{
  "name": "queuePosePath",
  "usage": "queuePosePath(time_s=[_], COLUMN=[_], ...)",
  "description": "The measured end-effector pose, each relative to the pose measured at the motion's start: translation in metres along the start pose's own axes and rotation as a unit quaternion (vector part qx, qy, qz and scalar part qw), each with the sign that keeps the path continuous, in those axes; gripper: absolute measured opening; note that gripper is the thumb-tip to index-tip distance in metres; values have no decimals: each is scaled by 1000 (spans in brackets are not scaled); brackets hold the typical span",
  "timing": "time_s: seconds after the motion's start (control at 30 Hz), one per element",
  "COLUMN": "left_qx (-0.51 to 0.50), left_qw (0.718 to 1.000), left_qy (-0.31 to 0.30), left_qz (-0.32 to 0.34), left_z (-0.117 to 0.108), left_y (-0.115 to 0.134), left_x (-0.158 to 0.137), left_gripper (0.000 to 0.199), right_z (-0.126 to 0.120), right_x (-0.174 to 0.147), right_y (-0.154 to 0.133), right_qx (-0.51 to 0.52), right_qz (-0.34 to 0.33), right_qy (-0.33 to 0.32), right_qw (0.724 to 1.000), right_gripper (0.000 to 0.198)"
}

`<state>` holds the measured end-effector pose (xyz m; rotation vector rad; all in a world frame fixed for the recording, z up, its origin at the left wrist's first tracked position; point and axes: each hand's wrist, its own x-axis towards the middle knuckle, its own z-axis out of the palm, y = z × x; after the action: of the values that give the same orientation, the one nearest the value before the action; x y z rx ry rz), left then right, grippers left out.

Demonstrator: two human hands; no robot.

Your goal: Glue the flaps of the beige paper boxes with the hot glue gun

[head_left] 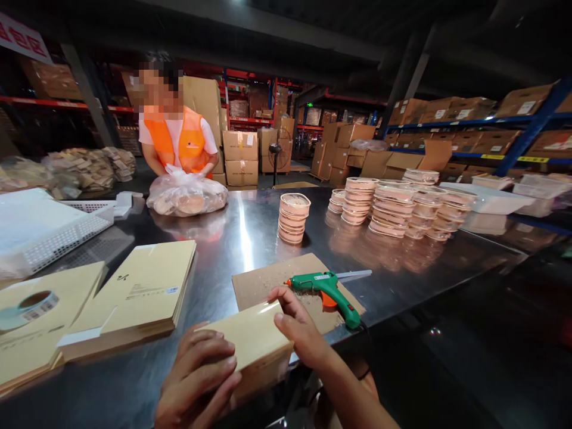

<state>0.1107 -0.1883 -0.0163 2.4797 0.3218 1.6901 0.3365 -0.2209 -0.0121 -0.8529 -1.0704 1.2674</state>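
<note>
While both hands close around it, the small yellow box point(250, 345) sits at the near edge of the steel table point(250, 232), just in front of the cardboard sheet point(272, 283) that carries the green glue gun point(330, 289). The left hand point(199, 381) lies over the box's near left corner with fingers curled and pressed close together; the right hand point(299, 330) grips the far right end, fingers bent against the top face and thumb along the edge. The box looks already folded into shape and closed on top, so the forming seems done; whether any flap has been glued cannot be told. Left of the box, a stack of flat unfolded cartons point(138, 298) remains, suggesting much is left. The box's long axis runs from near left to far right, its right end pointing toward the glue gun
</note>
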Motion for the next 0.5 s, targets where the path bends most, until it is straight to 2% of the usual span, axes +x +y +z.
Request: queuePosePath(time_s=[0.07,0.13,0.2,0.27,0.3,0.33,0.37,0.4,0.43,0.47,0.5], left_qx=[12,32,50,57,70,86,101,113,126,146,169], left_qw=[1000,999,998,995,992,989,985,981,979,975,976], left_qy=[0,5,29,81,96,112,137,154,160,164,125], left_qz=[2,22,26,-23,-37,-40,-29,-18,-17,-22,-62], left_z=[-1,3,13,28,34,39,40,36,27,12,-8], left_y=[-4,-8,-14,-24,-31,-39,-48,-60,-73,-88,-105], left_x=[-1,-8,-23,-44,-54,-63,-69,-72,-71,-66,-59], left_gripper=[19,19,19,17,20,26,32,36,40,40,44], right_z=[-1,6,22,42,50,56,59,58,54,46,37], right_x=[0,-1,0,5,10,16,25,36,49,65,83], right_y=[-17,-38,-53,-56,-54,-52,-50,-51,-53,-58,-65], right_qx=[-138,-299,-442,-548,-586,-612,-627,-628,-615,-587,-545], right_qz=[-29,-116,-230,-317,-342,-354,-357,-348,-327,-294,-257], right_qy=[7,9,-60,-177,-225,-256,-274,-282,-285,-281,-258], right_qw=[990,947,865,754,700,658,636,636,659,699,755], right_gripper=[36,31,41,58,62,62,61,62,67,76,84])
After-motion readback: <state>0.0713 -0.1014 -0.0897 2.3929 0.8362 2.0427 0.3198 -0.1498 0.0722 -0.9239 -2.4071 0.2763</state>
